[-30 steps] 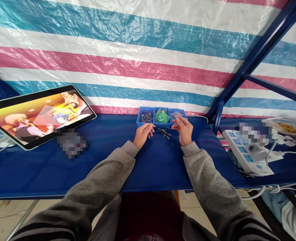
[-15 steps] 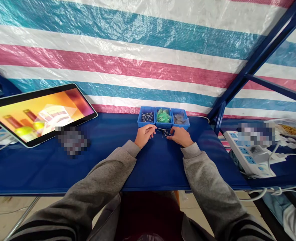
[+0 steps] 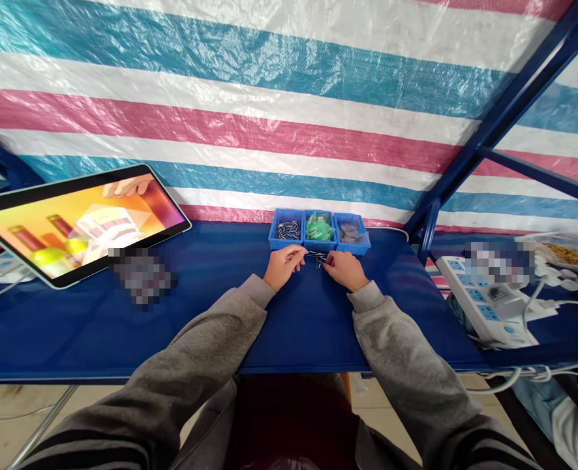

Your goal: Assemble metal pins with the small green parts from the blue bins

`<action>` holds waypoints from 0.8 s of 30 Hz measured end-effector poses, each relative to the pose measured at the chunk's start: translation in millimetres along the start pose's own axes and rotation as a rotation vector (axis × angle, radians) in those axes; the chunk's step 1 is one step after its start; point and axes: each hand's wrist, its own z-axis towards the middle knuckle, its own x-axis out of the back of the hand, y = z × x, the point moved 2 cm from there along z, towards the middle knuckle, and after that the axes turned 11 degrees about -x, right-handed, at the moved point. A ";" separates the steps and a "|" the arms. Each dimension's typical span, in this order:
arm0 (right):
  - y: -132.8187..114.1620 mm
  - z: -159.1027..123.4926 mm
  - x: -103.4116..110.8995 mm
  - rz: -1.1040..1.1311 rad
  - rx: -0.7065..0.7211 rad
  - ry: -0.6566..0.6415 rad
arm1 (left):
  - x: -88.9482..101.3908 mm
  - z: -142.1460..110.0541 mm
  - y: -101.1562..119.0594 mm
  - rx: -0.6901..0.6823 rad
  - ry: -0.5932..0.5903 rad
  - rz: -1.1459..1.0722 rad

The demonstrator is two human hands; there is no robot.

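Note:
My left hand [image 3: 285, 266] is closed at the left end of a small heap of thin, dark metal screws [image 3: 313, 254] on the table. Its fingertips press together, and I cannot make out what they hold. From the other side my right hand [image 3: 346, 269] pinches at the heap, with its fingertips on a screw. Just behind the hands three blue bins stand side by side. The left bin [image 3: 273, 241] holds many such screws, the middle bin [image 3: 319, 247] green plastic-wrapped pieces, and the right bin [image 3: 357, 249] clear plastic bags.
A tablet [image 3: 68, 228] playing a picture leans at the left of the blue table [image 3: 211, 261], with a blurred item [image 3: 145, 277] beside it. To the right lie a white power strip [image 3: 485, 307] with cables and a bag of food [image 3: 565, 253]. A striped sheet [image 3: 289, 130] hangs behind.
My right hand has moved slightly left, closer to my left hand, and its fingers have closed at the screws. My left hand has barely shifted.

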 end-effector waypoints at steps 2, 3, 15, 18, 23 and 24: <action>-2.2 -0.7 0.3 -0.013 -0.001 0.002 | -0.3 -0.1 0.9 0.001 -0.003 0.000; -3.0 -0.9 0.4 -0.020 -0.001 0.003 | -0.5 -0.2 1.2 0.002 -0.004 0.001; -4.4 1.6 -1.2 0.223 0.046 0.141 | 0.4 -0.8 2.3 -0.030 0.007 0.053; -5.4 1.2 -0.5 0.472 0.099 0.156 | 1.1 -0.5 1.2 -0.050 0.017 0.088; -7.7 -1.4 -1.5 0.890 0.126 0.012 | 2.6 -0.2 -1.3 -0.085 0.049 0.175; -8.4 -2.2 -1.6 0.948 0.126 -0.012 | 2.8 -0.3 -1.3 -0.093 0.052 0.190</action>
